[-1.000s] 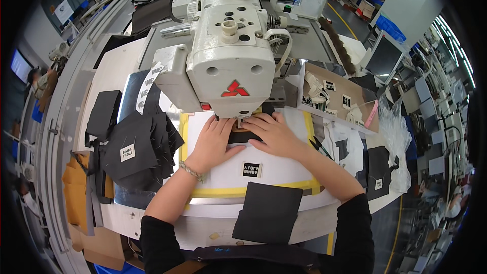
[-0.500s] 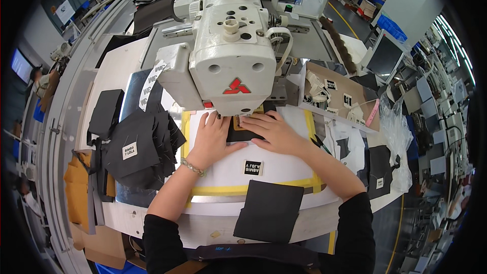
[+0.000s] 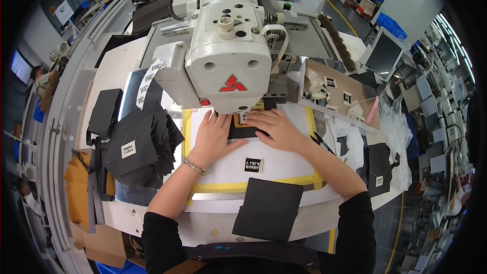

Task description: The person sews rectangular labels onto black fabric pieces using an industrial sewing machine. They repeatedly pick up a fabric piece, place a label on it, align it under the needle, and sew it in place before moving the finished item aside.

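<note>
Under the head of a large white sewing machine (image 3: 227, 66), both my hands lie on a black fabric piece (image 3: 246, 132). My left hand (image 3: 212, 137) is flat with fingers stretched forward along the piece's left edge, thumb pointing inward. From the right, my right hand (image 3: 276, 129) rests with its fingers spread, fingertips by a small label (image 3: 243, 118) within a tan frame. The machine head partly hides the label and the fabric's far side. A loose black-and-white label (image 3: 253, 165) lies nearer me on the white work surface, which is edged with yellow tape (image 3: 238, 188).
At the front edge lies a black fabric panel (image 3: 269, 209). A pile of labelled black pieces (image 3: 134, 147) sits on the left. To the right are a cardboard box of labels (image 3: 355, 96), black-handled snips (image 3: 321, 142), a black pouch-like piece (image 3: 379, 170) and clear plastic (image 3: 398, 142).
My right fingers have shifted slightly and the thumb has drawn in, so more of the framed label shows. My left hand stays nearly in place on the fabric.
</note>
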`<action>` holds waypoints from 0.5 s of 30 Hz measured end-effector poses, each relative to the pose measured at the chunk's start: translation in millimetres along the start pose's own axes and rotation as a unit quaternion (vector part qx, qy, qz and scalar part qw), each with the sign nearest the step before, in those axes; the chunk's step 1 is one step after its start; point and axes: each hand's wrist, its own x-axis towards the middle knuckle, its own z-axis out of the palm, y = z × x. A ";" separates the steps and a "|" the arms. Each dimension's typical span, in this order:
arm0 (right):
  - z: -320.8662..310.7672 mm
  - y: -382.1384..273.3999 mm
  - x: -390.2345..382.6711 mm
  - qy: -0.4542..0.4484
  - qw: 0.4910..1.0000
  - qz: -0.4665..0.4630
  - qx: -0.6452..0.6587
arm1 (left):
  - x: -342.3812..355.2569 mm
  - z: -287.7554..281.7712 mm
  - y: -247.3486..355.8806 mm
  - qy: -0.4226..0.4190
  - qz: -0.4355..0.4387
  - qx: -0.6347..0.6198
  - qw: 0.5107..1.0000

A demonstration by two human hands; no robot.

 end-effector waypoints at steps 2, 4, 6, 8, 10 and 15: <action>0.3 0.1 -0.3 -0.001 1.000 0.002 -0.001 | -0.7 1.6 -1.2 0.015 0.008 0.017 1.000; 0.2 0.1 -0.5 -0.001 1.000 0.002 -0.004 | -0.4 1.7 -0.8 0.020 0.006 0.022 1.000; -0.7 0.1 -0.3 0.000 1.000 -0.001 -0.007 | -0.1 0.4 -0.5 0.021 0.004 0.026 0.999; -0.4 0.5 -0.5 0.002 1.000 -0.005 -0.010 | 0.3 -0.7 -0.7 0.024 0.003 0.029 0.999; 0.0 0.7 -1.1 0.003 1.000 -0.006 -0.011 | 0.8 -1.0 -0.7 0.030 0.003 0.031 0.999; -2.4 -2.0 0.8 -0.003 1.000 0.001 -0.003 | -3.8 4.6 -0.2 0.024 -0.027 0.024 0.999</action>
